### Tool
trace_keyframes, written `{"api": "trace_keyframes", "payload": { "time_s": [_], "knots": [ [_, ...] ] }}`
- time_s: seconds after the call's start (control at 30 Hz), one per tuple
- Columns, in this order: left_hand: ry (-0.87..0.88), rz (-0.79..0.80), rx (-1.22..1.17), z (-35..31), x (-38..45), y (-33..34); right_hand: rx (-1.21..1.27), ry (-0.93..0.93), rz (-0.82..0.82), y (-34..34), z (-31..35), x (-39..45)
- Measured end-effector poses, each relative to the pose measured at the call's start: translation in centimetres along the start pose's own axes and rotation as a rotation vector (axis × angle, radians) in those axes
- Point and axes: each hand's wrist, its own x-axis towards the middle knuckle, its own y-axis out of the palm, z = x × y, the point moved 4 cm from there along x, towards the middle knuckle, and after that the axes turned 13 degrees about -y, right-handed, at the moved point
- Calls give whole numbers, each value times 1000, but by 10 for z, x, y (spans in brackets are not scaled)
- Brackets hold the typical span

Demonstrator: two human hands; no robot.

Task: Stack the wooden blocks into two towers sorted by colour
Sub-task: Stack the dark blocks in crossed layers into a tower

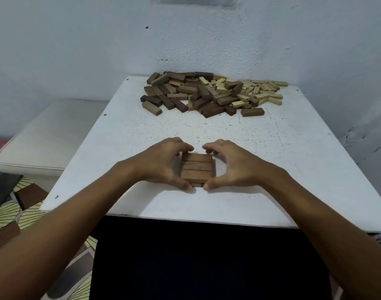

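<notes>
Centrally, our left hand (163, 163) and right hand (230, 165) clasp the brown stack (197, 168) on the bench (293, 169); loose blocks (211, 94) lie above.

A low stack of brown blocks (197, 168) lies flat near the front middle of the desk (293, 169). Its top layer is four blocks side by side, long sides touching, forming a rough square; the edge of another layer shows beneath at the front. At the back of the desk lies a loose heap of blocks (211, 94), tumbled at all angles. Dark brown blocks (170, 98) make up its left and middle; pale blocks (263, 92) gather on its right.
</notes>
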Motion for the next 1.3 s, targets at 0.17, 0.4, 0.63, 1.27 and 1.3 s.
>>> {"api": "trace_keyframes", "payload": {
  "time_s": [0.17, 0.4, 0.63, 1.27, 1.3],
  "knots": [
    [31, -12, 77, -8, 8, 2, -153, -25, 38, 0, 6, 10],
    [47, -37, 91, -10, 11, 5, -165, -24, 55, 1, 9, 15],
    [53, -34, 67, -12, 11, 5, -150, -34, 40, 3, 10, 15],
    [44, -55, 1, -6, 12, 8, -108, -46, -24, 4, 8, 11],
    [42, -53, -4, -6, 12, 9, -106, -46, -22, 4, 8, 11]
  ]
}}
